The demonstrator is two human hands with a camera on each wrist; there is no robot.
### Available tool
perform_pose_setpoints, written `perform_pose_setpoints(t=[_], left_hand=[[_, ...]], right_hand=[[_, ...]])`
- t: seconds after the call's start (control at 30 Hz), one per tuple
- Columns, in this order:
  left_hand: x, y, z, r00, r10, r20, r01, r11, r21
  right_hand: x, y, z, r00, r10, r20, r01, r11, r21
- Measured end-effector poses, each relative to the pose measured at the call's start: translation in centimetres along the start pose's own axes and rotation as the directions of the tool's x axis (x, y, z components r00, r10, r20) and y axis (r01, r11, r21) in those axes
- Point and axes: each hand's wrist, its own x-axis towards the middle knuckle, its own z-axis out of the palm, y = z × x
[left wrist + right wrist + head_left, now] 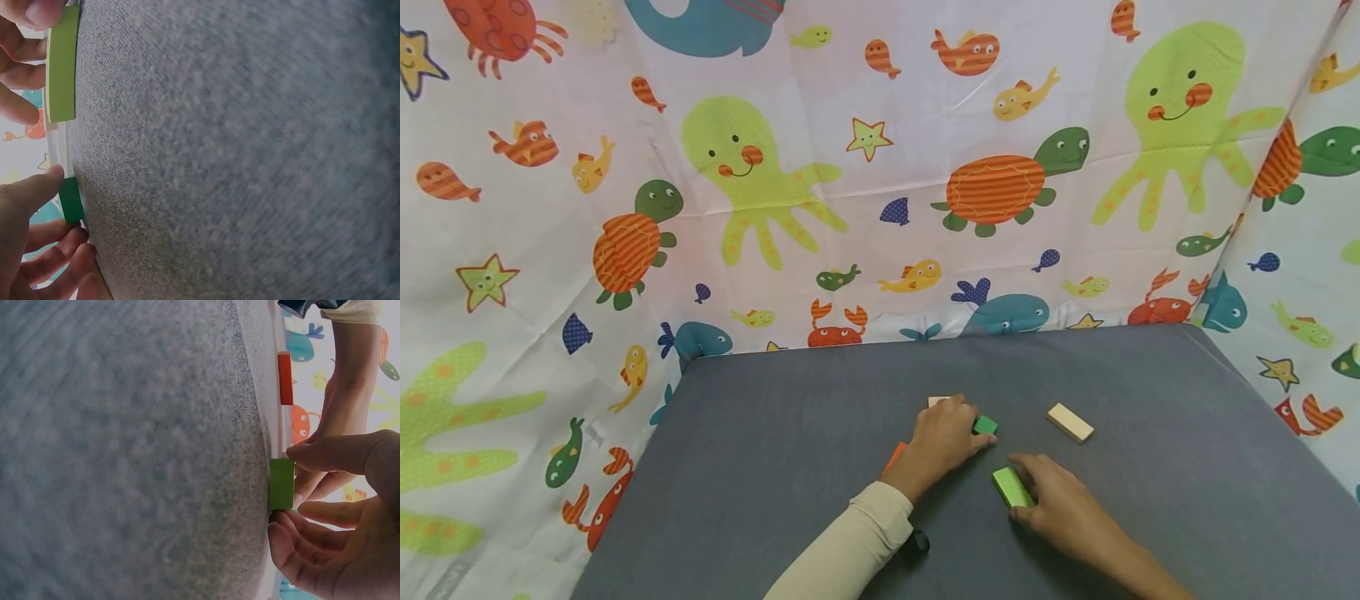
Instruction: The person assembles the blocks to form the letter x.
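In the head view my left hand (947, 433) is over the middle of the dark table, pinching a small dark green block (986, 425). The left wrist view shows this dark green block (72, 200) between thumb and fingertips. Nearer and to the right, my right hand (1063, 504) pinches a light green rectangular block (1012, 487) by its ends, low at the table surface. An orange block (892, 455) is partly hidden behind my left wrist. Beyond the left hand a pale wooden block (937, 401) shows only in part.
Another pale wooden block (1070, 422) lies to the right, beyond my right hand. The grey table (760, 467) ends at a cloth (865, 225) printed with sea animals, at the back and both sides. A dark object (916, 543) shows beside the left sleeve.
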Motion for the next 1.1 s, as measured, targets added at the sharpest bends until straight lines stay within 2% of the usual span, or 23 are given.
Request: perform_pose_setpoints(t=[0.27,0.53,0.8,0.93,1.1], left_hand=[[-0.1,-0.2,0.0,0.999,-0.004,0.036,0.005,0.999,-0.042],[-0.2,-0.3,-0.2,0.999,0.023,0.024,-0.022,0.999,-0.035],[-0.4,-0.7,-0.3,0.994,0.113,0.005,-0.113,0.993,0.039],[-0.6,-1.0,-0.4,0.987,0.158,0.013,-0.158,0.985,0.065],[-1.0,-1.4,-0.7,0.978,0.209,0.015,-0.21,0.972,0.105]], right_hand=[[0.0,0.1,0.0,0.999,-0.032,-0.01,0.031,0.997,-0.068],[-0.1,0.5,0.0,0.998,-0.047,-0.029,0.044,0.996,-0.084],[-0.3,0.8,-0.5,0.993,-0.107,-0.046,0.1,0.985,-0.139],[-0.5,0.9,-0.7,0.994,-0.104,-0.046,0.096,0.984,-0.153],[-0.6,0.8,-1.1,0.997,-0.057,-0.043,0.048,0.981,-0.188]])
